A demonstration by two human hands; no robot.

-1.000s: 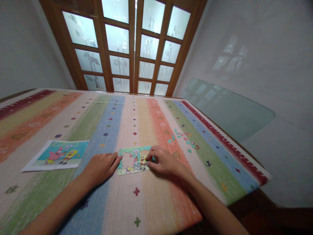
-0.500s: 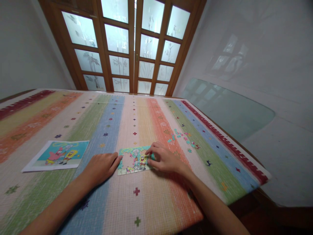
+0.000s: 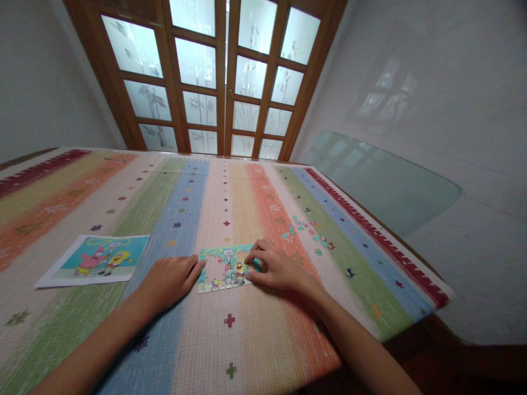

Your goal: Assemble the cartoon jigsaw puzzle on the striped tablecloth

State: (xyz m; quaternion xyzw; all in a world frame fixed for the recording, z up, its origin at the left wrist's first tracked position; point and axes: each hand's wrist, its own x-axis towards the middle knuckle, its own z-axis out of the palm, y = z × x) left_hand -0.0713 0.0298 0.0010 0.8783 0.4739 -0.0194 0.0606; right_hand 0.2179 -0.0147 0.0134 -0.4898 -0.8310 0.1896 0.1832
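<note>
A partly assembled cartoon jigsaw puzzle [image 3: 229, 274] lies flat on the striped tablecloth, with a bare gap in its left half. My left hand [image 3: 171, 280] rests at its left side, fingers curled together and thumb and fingertips against the edge. Over the right part is my right hand [image 3: 274, 266], with index finger and thumb bent down close together on a yellow-figure area. The puzzle piece under these fingertips is mostly hidden by them. To the left lies a printed reference picture [image 3: 102, 258] of the same cartoon figures on white paper.
Loose puzzle pieces [image 3: 315, 237], teal, pink and orange, are scattered right of the puzzle. The striped tablecloth [image 3: 197, 351] covers the table, whose right edge runs down at the right. A glass-paned wooden door [image 3: 225, 109] and a pale wall [image 3: 432, 82] stand behind.
My right thumb has moved slightly left and up, closer to the index fingertip over the puzzle. My left hand and the puzzle stay in place.
</note>
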